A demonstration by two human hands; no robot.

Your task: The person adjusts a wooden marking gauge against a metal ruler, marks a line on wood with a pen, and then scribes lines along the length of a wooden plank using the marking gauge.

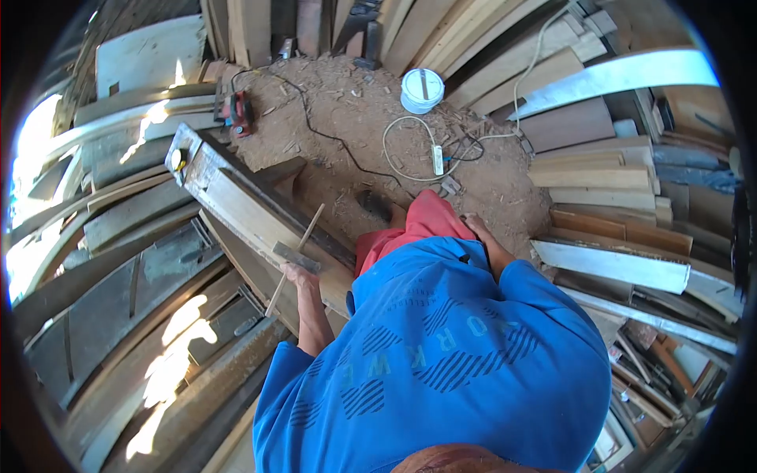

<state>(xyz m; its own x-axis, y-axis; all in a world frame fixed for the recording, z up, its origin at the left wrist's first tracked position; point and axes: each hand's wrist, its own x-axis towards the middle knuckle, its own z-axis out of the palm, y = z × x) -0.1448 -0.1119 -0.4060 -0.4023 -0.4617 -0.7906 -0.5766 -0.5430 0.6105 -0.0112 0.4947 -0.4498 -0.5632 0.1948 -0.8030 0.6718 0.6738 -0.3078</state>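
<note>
My left hand (298, 274) is closed on a small wooden block (296, 257) with a thin wooden stick (307, 229) through it. The block and stick lie across a long pale board (244, 211) on a bench at my left. A small round yellow and black item (179, 160) sits at the far end of the board. My right hand (475, 227) rests on the leg of my red shorts (430, 217), with no tool visible in it; its fingers are small and partly hidden.
A red power tool (239, 114) lies on the dirt floor beyond the bench, its dark cable running across. A white bucket (423, 91) and a power strip (438, 160) with a looped cord are ahead. Stacked planks (595, 175) stand around the sides.
</note>
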